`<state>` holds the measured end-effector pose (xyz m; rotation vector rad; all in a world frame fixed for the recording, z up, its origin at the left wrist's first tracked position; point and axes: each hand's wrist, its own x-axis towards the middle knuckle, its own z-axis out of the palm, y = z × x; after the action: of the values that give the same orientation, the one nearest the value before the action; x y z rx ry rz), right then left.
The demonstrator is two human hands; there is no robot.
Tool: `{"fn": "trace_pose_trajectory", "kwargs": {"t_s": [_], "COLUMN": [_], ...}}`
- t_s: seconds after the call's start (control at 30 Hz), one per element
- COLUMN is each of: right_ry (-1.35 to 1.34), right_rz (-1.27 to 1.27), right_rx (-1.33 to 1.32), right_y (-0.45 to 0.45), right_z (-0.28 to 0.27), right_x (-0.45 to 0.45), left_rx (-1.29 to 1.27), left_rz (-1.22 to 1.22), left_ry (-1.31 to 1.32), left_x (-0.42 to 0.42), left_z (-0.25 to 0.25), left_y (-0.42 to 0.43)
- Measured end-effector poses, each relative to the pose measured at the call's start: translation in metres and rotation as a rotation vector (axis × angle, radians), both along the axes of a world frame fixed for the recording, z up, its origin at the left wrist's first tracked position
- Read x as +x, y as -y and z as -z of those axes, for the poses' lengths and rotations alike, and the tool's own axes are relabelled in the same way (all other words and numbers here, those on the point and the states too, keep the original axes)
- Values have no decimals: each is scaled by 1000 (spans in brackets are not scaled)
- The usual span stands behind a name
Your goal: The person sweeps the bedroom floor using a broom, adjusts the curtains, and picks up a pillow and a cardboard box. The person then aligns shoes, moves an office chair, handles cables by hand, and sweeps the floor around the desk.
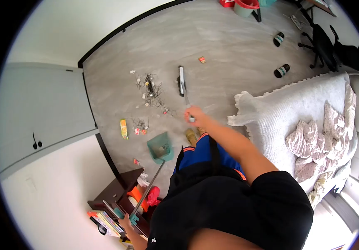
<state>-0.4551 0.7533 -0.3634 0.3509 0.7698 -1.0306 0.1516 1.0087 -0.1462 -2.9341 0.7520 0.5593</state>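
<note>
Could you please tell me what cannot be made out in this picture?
Head view:
Left hand: individual fingers too small to tell apart.
Yellow-and-green oblong packet: print too small to read.
Pale green bucket with red rim: cut off by top edge.
Dark-brown wooden cabinet: partly hidden by black cloth shirt.

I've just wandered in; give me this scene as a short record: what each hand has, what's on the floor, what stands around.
Right hand: holds the handle of a broom
Left hand: holds the handle of a green dustpan
Floor: grey, with tangled dark strands, small scraps, a yellow packet
Footwear: two dark slippers, apart from each other
Furniture: bed with crumpled patterned bedding; black chair
</note>
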Motion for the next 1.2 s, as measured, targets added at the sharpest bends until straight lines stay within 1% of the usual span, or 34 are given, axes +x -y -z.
{"fn": "trace_pose_trajectory", "kwargs": {"t_s": [0.03, 0.1, 0.13, 0.17, 0.2, 0.23, 0.27, 0.33, 0.37, 0.43, 0.47, 0.53, 0.6, 0.63, 0.73, 0.83, 0.93, 1.0, 1.03, 1.07, 1.1, 1.13, 1.17, 1.2], "right_ry": [-493, -409, 173, 16, -143, -306, -476, -810, -917, -1100, -1106, -1110, -993, -998, -830, -596, -423, -276, -165, -57, 56, -3, -60, -114], "right_rz": [8, 94, 173, 111, 53, 3, -23, -73, -178, -408, -409, -429, -873, -957, -732, -438, -233, -157, -140, -125, -110, -106, -102, -96], "right_rx": [-599, -551, 94, 69, 46, 26, 62, 159, 230, 375, 417, 488, 264, 139, 123, 145, 74, 52, 77, 107, 132, 90, 52, 17], "right_y": [-17, -40, -41, -47, -55, -61, -62, -57, -48, -24, -13, 17, 54, 68, 109, 135, 149, 154, 157, 160, 158, 153, 143, 132], "right_z": [24, 15, -28, -48, -64, -73, -73, -64, -54, -26, -11, 22, 50, 60, 53, 9, -22, -23, -20, -16, -12, -20, -44, -66], "right_x": [-27, -80, -103, -116, -125, -133, -137, -142, -150, -163, -171, -181, -182, -176, -121, -75, -82, -107, -126, -144, -163, -177, -188, -200], "left_rx": [-81, 126, 196, 267, 355, 435, 507, 547, 538, 509, 499, 476, 464, 465, 504, 559, 595, 565, 492, 377, 127, 170, 211, 35], "left_rz": [-25, -247, -298, -336, -378, -404, -412, -335, -272, -137, -81, 11, 73, 91, 149, 215, 323, 481, 602, 729, 835, 884, 925, 768], "left_ry": [-92, -83, -112, -165, -276, -369, -463, -586, -620, -642, -643, -613, -561, -525, -386, -226, -56, 48, 71, 51, -69, -174, -284, -486], "left_x": [7, -56, -49, -38, -28, -18, -17, -34, -53, -88, -98, -107, -106, -103, -88, -61, -25, 0, 4, -9, -38, -86, -198, -253], "left_z": [4, -34, -30, -29, -29, -27, -19, 2, 14, 35, 43, 48, 48, 48, 45, 49, 58, 72, 87, 106, 130, 133, 94, 97], "left_y": [-2, 36, 43, 44, 43, 45, 53, 86, 106, 143, 159, 186, 212, 225, 265, 309, 364, 414, 444, 477, 509, 535, 561, 570]}}
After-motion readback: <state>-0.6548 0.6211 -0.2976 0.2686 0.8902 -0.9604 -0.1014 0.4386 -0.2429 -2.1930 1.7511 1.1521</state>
